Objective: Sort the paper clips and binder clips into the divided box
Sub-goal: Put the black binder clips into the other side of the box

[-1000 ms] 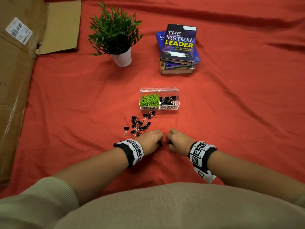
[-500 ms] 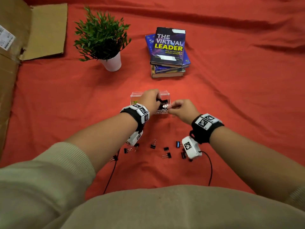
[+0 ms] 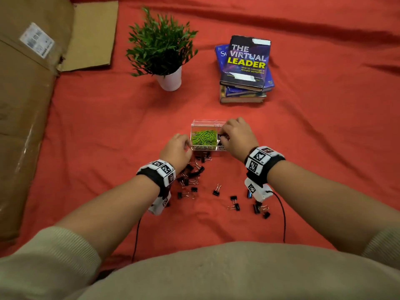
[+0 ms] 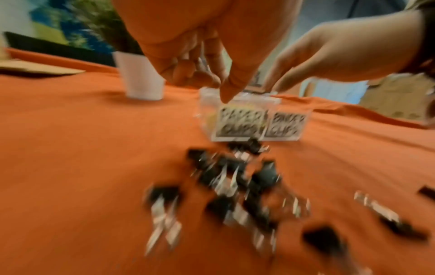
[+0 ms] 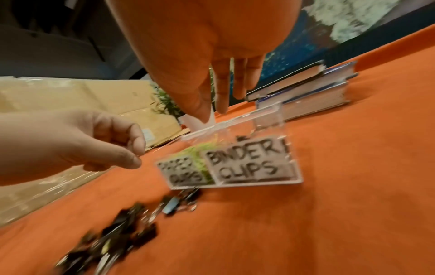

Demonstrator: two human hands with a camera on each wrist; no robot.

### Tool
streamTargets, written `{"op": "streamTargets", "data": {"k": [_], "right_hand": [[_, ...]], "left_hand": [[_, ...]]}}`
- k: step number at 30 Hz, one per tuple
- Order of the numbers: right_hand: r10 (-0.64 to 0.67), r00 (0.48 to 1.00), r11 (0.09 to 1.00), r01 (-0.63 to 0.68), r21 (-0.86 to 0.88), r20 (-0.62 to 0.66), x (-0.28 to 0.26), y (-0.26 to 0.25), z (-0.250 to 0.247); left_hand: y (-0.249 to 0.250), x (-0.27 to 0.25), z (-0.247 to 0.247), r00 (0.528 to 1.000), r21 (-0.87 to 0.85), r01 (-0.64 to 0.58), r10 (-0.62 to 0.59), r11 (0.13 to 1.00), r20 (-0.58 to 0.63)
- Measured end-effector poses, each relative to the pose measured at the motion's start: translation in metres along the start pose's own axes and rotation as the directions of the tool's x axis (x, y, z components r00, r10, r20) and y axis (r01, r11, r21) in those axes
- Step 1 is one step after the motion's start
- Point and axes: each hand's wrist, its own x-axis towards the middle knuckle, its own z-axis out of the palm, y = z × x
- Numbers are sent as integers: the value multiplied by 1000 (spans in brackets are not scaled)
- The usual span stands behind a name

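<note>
A clear divided box [image 3: 203,123] stands on the red cloth, with green paper clips [image 3: 204,136] in its left compartment, labelled PAPER CLIPS. My right hand [image 3: 233,135] hovers over the right compartment, labelled BINDER CLIPS [image 5: 249,163], and hides most of what is inside. In the right wrist view its fingers [image 5: 221,89] point straight down and hold nothing. My left hand [image 3: 179,146] is just left of the box with loosely curled fingers [image 4: 200,74]; nothing shows in it. Several black binder clips [image 3: 192,172] lie loose on the cloth in front of the box.
A potted plant [image 3: 170,81] stands at the back, with a stack of books [image 3: 246,68] to its right. Flattened cardboard [image 3: 26,105] covers the left side. More binder clips [image 3: 257,208] lie under my right wrist. Wrist-camera cables [image 3: 283,213] trail toward me.
Both hands went from the loose clips up to the box. Since then the left hand has drawn back to the box's left front, while the right stays over the binder clip compartment.
</note>
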Motion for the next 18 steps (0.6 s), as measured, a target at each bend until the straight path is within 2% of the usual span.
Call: {"op": "streamTargets", "data": {"k": [1,3,5,8,11,14,18], "right_hand": [[-81,997,997,81,9,-4,-5,-9,4],[-231,970,973,227,48,79,-17,-28,18],[-292,929,956,292,37,227,-27,-43,31],[-182,881,959,257,-118,437,-36,-53,44],[-94,894,969,184,-167,438,-43,-54,52],[-77,911,972,159,-171,405,-46,-51,61],[-72,899,986,130,-106,431,-48,-45,63]], "left_hand": [[-12,-7,-1,999,-12,49,-49,999,-22],[-33,-19,2,994,-21,103,-103,994,-31],[-45,-25,8,998,18,62,-62,998,3],[-50,-30,20,993,91,-37,26,995,115],[-46,-31,29,989,105,-38,22,994,148],[-44,-33,34,987,57,-14,5,998,159],[-40,-36,39,984,44,-25,17,999,179]]}}
